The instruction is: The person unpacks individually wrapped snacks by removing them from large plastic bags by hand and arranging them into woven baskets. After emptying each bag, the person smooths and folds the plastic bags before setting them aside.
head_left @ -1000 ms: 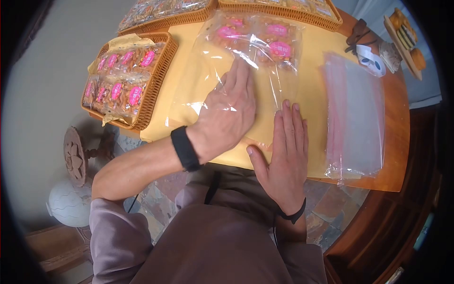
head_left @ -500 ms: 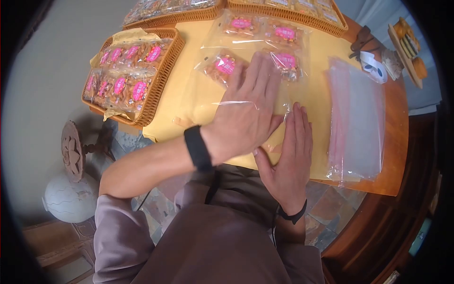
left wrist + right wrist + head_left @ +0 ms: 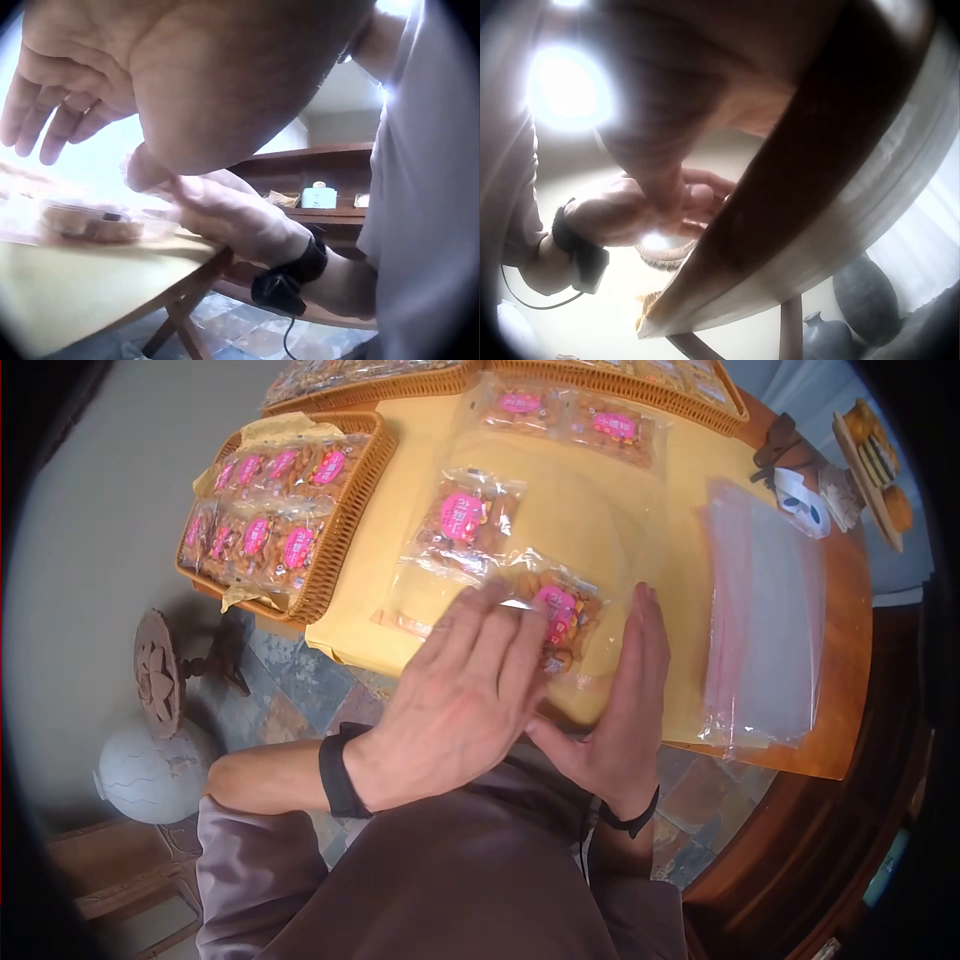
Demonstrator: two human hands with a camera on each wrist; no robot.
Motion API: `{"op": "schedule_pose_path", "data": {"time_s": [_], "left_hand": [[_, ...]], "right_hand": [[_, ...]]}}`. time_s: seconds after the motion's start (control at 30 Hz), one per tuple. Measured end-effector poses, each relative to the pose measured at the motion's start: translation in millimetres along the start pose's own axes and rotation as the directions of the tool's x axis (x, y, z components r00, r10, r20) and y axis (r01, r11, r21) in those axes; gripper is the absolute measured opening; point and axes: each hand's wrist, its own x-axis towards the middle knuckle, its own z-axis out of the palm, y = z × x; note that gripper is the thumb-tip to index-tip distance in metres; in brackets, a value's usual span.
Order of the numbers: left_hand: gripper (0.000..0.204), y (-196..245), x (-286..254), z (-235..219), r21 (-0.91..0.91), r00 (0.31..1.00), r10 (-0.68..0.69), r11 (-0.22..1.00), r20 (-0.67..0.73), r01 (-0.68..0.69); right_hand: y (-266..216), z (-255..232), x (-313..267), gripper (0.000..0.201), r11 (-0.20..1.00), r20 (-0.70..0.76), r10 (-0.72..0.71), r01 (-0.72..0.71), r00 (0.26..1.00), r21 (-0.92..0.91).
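Note:
A clear plastic bag [image 3: 600, 500] lies on the yellow cloth with several pink-labelled snack packs in and around it. Two packs sit at its far end, one [image 3: 462, 518] at the left. Over the near edge of another pack [image 3: 560, 610] the left hand [image 3: 450, 690] reaches with extended fingers. To its right the right hand [image 3: 615, 710] stands on edge, fingers straight and thumb apart, beside that pack. In the left wrist view a pack [image 3: 90, 223] lies on the table below the left hand's fingers [image 3: 45, 112].
A wicker basket [image 3: 345, 525] of similar packs stands at the left, two more along the back. Flat clear bags [image 3: 765, 620] are stacked at the right. A ribbon [image 3: 800, 500] and a wooden board with food [image 3: 868, 480] are at the back right.
The left hand has drawn back toward the body and left. Two packs that were higher up now lie nearer the person. The right hand has tipped up onto its edge.

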Motion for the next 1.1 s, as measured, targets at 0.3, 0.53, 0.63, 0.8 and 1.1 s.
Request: {"op": "schedule_pose_path", "data": {"time_s": [0.3,0.53,0.63,0.8,1.1], "left_hand": [[0.081,-22,2,11,0.122,0.978,-0.12,0.982,-0.17,0.142],[0.074,-22,-34,13,0.02,0.963,-0.142,0.988,-0.229,0.151],[0.073,-22,-33,16,0.05,0.94,-0.219,0.97,-0.263,0.24],[0.074,-22,-41,18,-0.037,0.918,-0.282,0.958,-0.279,0.283],[0.07,-46,-90,-31,-0.394,0.936,-0.334,0.88,-0.115,0.265]], "right_hand": [[-5,-1,3,0.102,0.995,0.023,0.019,-0.016,1.0,-0.103],[-11,2,8,0.086,0.968,0.112,0.001,0.027,0.994,-0.248],[-12,3,8,0.082,0.937,0.118,0.007,0.035,0.993,-0.348],[-17,3,10,0.085,0.96,0.12,-0.004,0.037,0.993,-0.278],[-22,4,10,0.086,0.961,0.125,0.076,-0.04,0.989,-0.273]]}}
